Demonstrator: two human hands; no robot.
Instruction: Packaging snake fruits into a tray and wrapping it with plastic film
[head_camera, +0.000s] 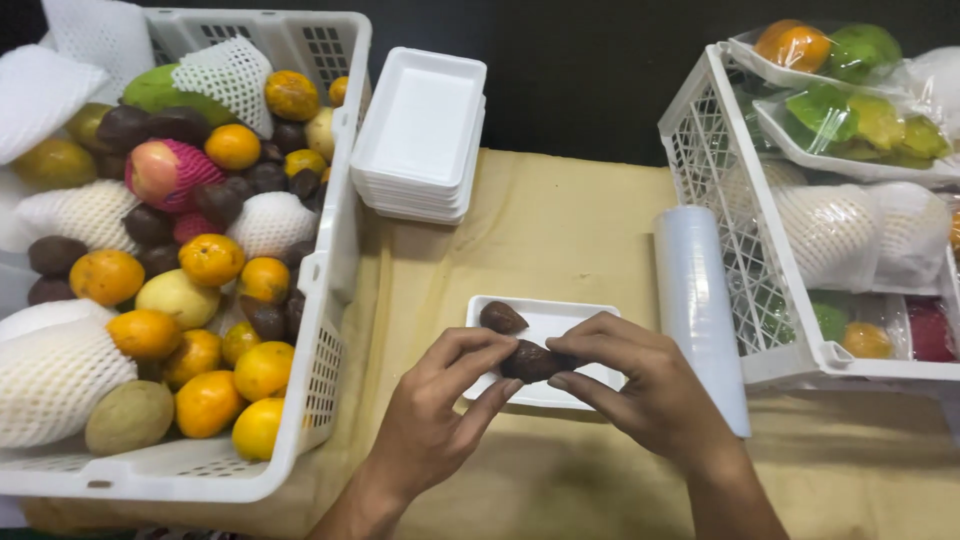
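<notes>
Tray packing, early stage. Left hand (440, 400) and right hand (640, 385): fingertips of both pinched on one dark brown fruit (530, 361) above the white foam tray (585, 385). Second dark fruit (502, 318) already placed, just beyond the left fingers. Remainder of tray unfilled.

A table covered in tan cloth (560, 230) carries 2 white slatted plastic crates, a left crate (330, 300) and a right crate (720, 180). Between them lie a stack of white foam trays (420, 140), 1 single white foam tray (560, 320) and a roll of clear cling film (695, 290) beside the right crate.
</notes>
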